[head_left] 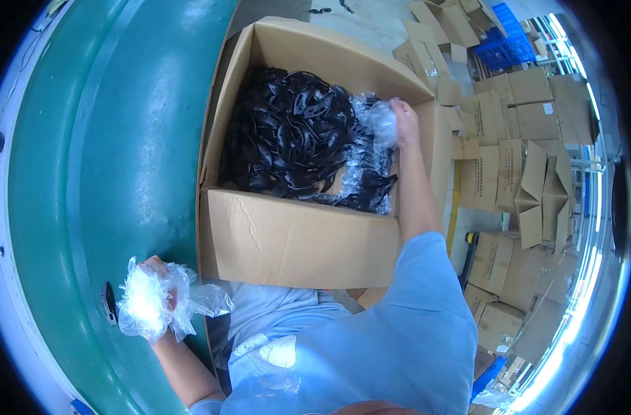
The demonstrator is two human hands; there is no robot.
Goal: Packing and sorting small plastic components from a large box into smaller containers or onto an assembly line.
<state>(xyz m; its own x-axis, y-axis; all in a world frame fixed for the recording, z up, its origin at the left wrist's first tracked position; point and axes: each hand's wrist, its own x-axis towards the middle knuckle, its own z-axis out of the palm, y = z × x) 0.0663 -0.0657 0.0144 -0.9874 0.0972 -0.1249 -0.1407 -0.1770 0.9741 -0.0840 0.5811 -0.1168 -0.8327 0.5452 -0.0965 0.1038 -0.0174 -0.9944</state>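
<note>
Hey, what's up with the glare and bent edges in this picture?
Head view: pale glare streaks the green surface; head view: the clear plastic at lower left nearly washes out; head view: strip lights at right are blown out; head view: fisheye distortion bows edges toward the dark rim.

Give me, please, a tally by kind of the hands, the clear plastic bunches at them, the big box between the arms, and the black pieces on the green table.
Hands, left hand and right hand: 2
Clear plastic bunches, one by the left, one by the right: 2
Big box: 1
Black piece on the green table: 1
Total: 6
</note>
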